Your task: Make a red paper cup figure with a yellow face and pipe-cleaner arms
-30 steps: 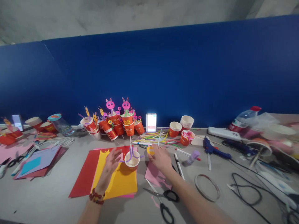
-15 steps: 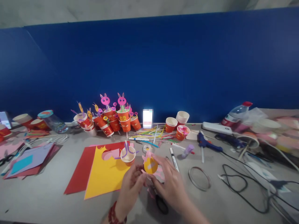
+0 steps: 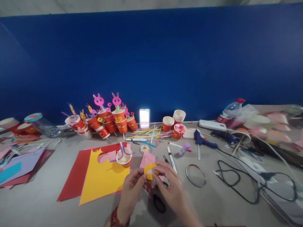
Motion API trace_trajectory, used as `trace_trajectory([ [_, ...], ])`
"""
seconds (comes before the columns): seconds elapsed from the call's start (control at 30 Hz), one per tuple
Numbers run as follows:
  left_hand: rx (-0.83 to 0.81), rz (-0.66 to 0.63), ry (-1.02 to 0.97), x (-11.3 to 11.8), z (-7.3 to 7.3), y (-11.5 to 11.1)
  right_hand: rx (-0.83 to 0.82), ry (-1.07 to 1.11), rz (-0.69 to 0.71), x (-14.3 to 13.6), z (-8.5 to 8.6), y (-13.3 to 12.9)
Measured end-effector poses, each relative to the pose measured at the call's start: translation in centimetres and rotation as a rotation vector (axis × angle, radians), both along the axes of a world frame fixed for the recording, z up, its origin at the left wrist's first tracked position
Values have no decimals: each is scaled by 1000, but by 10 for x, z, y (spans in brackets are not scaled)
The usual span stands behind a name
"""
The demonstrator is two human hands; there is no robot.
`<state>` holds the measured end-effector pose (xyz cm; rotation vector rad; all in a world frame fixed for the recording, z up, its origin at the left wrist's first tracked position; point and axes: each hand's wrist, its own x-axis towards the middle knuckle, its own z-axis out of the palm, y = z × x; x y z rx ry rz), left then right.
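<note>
Over grey table (image 3: 35, 211), before blue partition (image 3: 151, 60): left fingers (image 3: 138, 177), right fingers (image 3: 165, 170) pinching 1 yellow paper cutout (image 3: 149, 167).

Over the feed I am counting two hands (image 3: 132, 187) and, held between them, one yellow cutout (image 3: 149, 177) bearing one white strip (image 3: 149, 171). On the desk (image 3: 35, 211) I am seeing one purple-stripped cup (image 3: 127, 165), one tape roll (image 3: 142, 149), one purple glue stick (image 3: 184, 149), one grey ring (image 3: 186, 172), one red-capped bottle (image 3: 228, 114) and one blue-lidded jar (image 3: 44, 126). Two large pink rabbit faces (image 3: 116, 101) are topping the cup cluster (image 3: 121, 127); the thin coloured sticks (image 3: 151, 135) are lying too tangled to count.
</note>
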<state>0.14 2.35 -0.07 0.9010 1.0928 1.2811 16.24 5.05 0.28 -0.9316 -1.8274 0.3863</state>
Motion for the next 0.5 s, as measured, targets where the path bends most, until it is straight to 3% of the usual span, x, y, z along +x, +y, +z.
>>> trace_trajectory([
  [0.13,4,3,-42,1,-6,-3,-1,-53,-32,3,0,1],
  [0.27,50,37,49,2,-9,-3,35,-157,-54,4,3,-1],
  [0.5,246,123,535,1,-2,-8,105,-200,-13,-1,9,-1],
])
